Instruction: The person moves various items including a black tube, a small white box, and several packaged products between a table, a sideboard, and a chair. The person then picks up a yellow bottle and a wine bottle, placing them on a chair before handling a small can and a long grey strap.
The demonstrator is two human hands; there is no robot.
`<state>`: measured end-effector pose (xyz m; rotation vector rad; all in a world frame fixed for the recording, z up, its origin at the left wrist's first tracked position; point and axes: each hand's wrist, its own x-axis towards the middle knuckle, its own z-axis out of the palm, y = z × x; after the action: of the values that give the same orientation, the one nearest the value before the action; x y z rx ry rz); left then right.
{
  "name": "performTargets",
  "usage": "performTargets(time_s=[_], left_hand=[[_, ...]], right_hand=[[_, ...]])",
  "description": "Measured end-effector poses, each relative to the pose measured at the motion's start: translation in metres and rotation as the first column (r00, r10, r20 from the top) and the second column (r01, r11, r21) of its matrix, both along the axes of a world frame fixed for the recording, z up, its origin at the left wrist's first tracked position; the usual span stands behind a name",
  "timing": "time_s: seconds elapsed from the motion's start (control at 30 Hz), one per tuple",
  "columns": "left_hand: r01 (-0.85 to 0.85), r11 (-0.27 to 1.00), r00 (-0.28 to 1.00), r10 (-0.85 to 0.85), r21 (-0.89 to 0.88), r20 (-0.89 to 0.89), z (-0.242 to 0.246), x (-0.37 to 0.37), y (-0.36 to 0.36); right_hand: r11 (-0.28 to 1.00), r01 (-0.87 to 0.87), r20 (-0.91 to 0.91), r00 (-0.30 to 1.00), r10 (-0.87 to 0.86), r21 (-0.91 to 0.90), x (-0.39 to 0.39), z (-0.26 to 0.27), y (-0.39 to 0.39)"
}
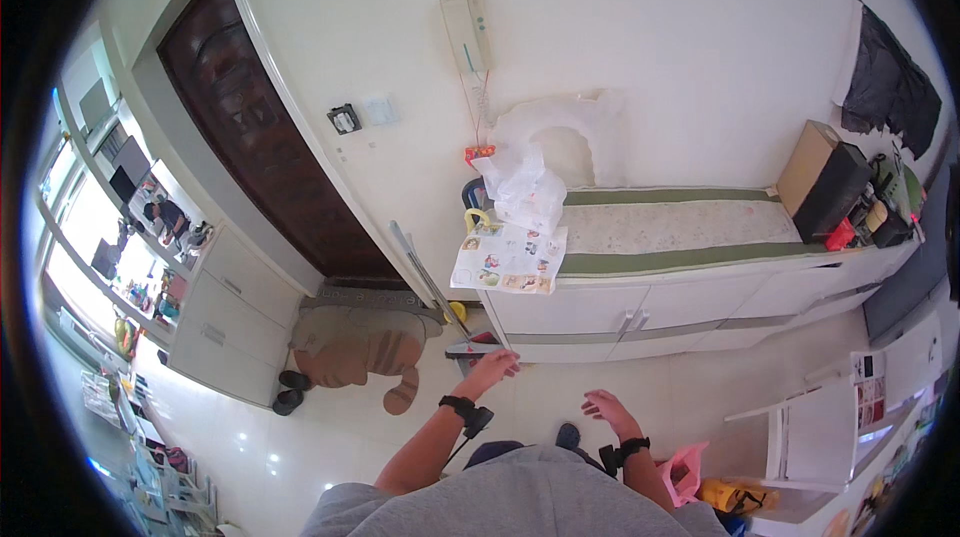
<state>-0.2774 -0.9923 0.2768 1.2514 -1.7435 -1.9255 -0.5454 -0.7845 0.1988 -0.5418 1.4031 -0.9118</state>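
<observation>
My left hand is held out in front of me with nothing in it, its fingers loosely bent. In the picture it is nearest to a broom and dustpan standing against the end of a low white cabinet. My right hand hangs over the tiled floor, also holding nothing, with its fingers apart. Each wrist wears a black strap with a small device. On the cabinet's left end lie a printed paper sheet and a white plastic bag.
A brown cat-shaped mat lies before a dark wooden door, with black shoes beside it. A cardboard box stands on the cabinet's right end. At my right are a pink bag and a white chair.
</observation>
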Motion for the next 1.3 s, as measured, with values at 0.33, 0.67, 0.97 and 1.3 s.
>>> performTargets(time_s=[0.33, 0.67, 0.97, 1.3], left_hand=[[-0.062, 0.998, 0.956, 0.063, 0.013, -0.287, 0.132, -0.078, -0.081], [0.083, 0.926, 0.575, 0.257, 0.369, -0.776, 0.162, -0.156, -0.222], [-0.095, 0.865, 0.559, 0.456, 0.492, -0.693, 0.176, -0.189, -0.308], [0.056, 0.979, 0.842, -0.152, -0.196, -0.518, 0.187, -0.199, -0.318]], right_hand=[[0.945, 0.011, -0.119, 0.992, -0.052, -0.328, -0.06, 0.155, -0.161], [0.862, 0.1, -0.076, 0.985, -0.158, -0.496, -0.043, 0.253, -0.314], [0.8, 0.179, 0.134, 0.983, -0.124, -0.572, -0.02, 0.223, -0.417], [0.39, 0.744, 0.826, 0.557, 0.086, -0.542, -0.016, 0.262, -0.396]])
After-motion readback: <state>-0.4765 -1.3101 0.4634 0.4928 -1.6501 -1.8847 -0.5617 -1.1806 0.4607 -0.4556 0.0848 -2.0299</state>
